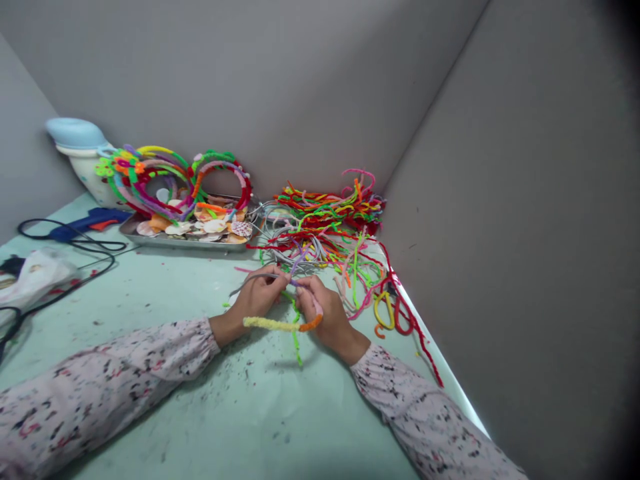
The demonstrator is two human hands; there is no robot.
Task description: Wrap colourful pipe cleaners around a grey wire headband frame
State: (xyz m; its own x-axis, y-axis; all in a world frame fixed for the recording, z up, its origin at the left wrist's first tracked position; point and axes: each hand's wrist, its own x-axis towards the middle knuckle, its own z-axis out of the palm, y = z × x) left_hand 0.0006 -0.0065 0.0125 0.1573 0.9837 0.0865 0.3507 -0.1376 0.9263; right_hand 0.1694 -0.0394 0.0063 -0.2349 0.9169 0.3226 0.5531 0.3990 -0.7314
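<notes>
My left fingers (278, 279) pinch a thin grey chenille stem (255, 278); my right fingers (306, 287) grip a fuzzy yellow-and-orange pipe cleaner (280, 325), its long axis running toward 9 o'clock, nearer my left hand (253, 300).

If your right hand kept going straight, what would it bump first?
The right hand would likely meet the left hand first, though the grey pipe cleaner between them may come sooner; depth is hard to tell.
</notes>
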